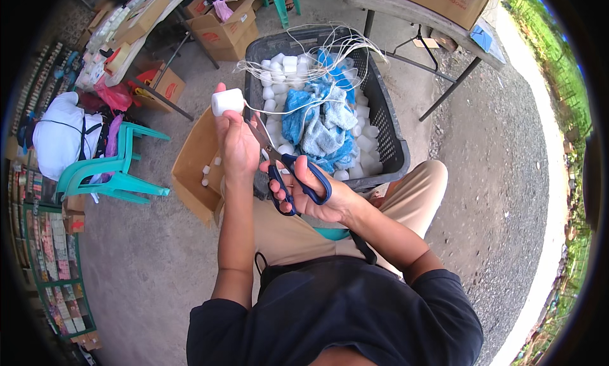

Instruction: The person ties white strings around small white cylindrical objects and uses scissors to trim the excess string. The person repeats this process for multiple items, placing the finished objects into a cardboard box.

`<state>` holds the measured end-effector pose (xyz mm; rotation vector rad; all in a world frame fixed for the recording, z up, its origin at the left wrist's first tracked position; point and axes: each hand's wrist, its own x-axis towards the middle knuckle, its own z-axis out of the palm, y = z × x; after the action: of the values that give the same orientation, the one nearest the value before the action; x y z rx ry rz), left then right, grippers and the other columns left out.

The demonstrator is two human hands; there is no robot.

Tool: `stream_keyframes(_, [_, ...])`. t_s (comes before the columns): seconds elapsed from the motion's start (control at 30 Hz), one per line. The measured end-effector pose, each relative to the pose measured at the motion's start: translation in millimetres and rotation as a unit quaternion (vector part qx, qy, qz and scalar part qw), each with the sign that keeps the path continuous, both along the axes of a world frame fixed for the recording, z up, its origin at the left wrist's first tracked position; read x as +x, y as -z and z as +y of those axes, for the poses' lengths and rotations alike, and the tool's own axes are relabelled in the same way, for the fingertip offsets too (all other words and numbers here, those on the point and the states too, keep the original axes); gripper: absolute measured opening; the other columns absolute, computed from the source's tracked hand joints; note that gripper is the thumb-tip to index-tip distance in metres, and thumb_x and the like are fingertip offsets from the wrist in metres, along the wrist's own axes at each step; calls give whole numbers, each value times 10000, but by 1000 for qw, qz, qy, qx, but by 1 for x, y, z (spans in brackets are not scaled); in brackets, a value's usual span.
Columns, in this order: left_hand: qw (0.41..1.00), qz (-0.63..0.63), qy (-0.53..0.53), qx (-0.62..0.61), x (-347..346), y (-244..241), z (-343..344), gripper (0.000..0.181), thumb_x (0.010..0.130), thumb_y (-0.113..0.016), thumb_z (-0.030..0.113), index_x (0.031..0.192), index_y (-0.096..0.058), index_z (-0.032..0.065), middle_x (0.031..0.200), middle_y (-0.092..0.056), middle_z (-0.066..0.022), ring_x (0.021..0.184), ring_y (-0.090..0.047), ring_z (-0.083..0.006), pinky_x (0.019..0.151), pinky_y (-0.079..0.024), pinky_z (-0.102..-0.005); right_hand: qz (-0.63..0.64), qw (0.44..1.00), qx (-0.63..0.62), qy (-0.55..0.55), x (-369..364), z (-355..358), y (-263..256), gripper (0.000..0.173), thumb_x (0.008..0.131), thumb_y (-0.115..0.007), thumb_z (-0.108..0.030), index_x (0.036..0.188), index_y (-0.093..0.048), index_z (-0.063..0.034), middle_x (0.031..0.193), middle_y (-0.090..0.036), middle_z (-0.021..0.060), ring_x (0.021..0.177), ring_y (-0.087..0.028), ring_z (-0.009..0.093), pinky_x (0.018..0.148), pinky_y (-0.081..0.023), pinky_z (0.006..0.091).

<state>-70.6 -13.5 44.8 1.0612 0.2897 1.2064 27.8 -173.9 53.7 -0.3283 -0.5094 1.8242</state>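
My left hand [238, 144] pinches a white cylindrical piece [227, 102] between thumb and fingers. A thin white cord [285, 112] runs from that piece to the right, towards a loose tangle lying across the crate. My right hand [311, 187] has its thumb and fingers in the dark blue handles of a pair of scissors [271, 149]. The scissor blades are parted and point up beside my left hand, close to the cord. In front of me a black plastic crate [397, 132] holds many white pieces, with blue and grey cloths [328, 123] on top.
An open cardboard box [192, 163] with a few small white pieces stands left of the crate. A green plastic chair [119, 171] with bags is farther left. Cluttered tables [152, 32] stand at upper left, another table [418, 9] at upper right. My knee is beside the crate's lower right corner.
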Motion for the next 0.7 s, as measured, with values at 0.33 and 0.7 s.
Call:
stream_keyframes(0.33, [1000, 12, -3, 5, -24, 13, -23, 634, 944, -540, 408, 1444, -299, 101, 1346, -430, -56, 1167, -461, -176, 977, -396, -388, -123, 986, -67, 85, -14, 23, -6, 592, 885, -503, -581, 1086, -558, -27, 690, -547, 12, 511, -513, 81, 422, -414, 205])
stream_keyframes(0.7, [859, 384, -246, -233, -156, 158, 120, 341, 911, -638, 222, 1159, -526, 15, 1114, -598, -146, 1005, -621, -220, 833, -505, -323, -884, 388, -72, 250, 159, 38, 84, 391, 788, -709, -206, 1006, -537, 70, 786, -650, 256, 798, -643, 443, 745, -515, 477])
